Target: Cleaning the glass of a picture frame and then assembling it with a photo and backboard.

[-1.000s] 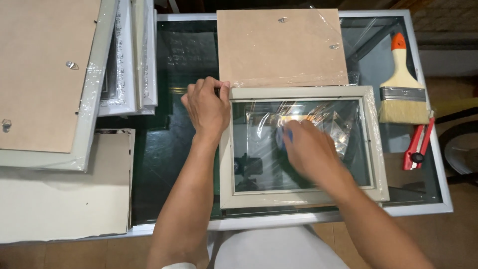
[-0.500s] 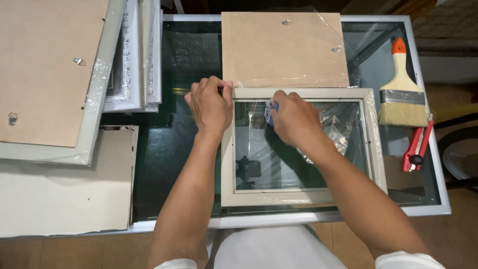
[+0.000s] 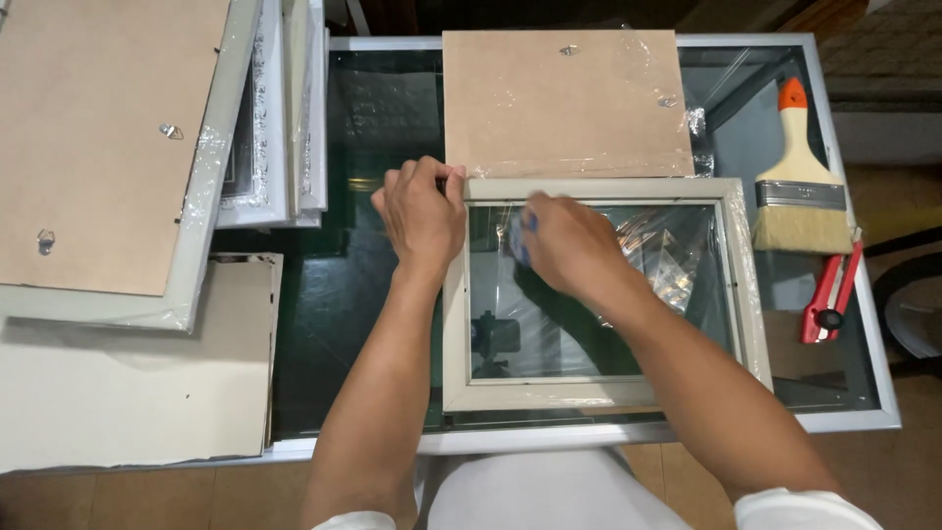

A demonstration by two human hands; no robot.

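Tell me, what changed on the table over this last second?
The right hand, with something small and blue under its fingers, slid across the glass from mid-pane toward the frame's upper left corner, near the left hand. The left hand stayed pressed on that corner. The picture frame, paintbrush and red cutter stayed put.

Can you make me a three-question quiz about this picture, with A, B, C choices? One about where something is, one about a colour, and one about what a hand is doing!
1. Where does the paintbrush lie?
A. right of the picture frame
B. on the stacked frames
C. on the floor

2. What colour is the cutter?
A. green
B. red
C. yellow

3. What is the left hand doing?
A. gripping the brush
B. hanging off the table
C. pressing the frame's top left corner

Answers: 1 A, it lies by the glass table's right edge. 2 B, its body is red. 3 C, the fingers rest on that corner while the right hand is on the glass.
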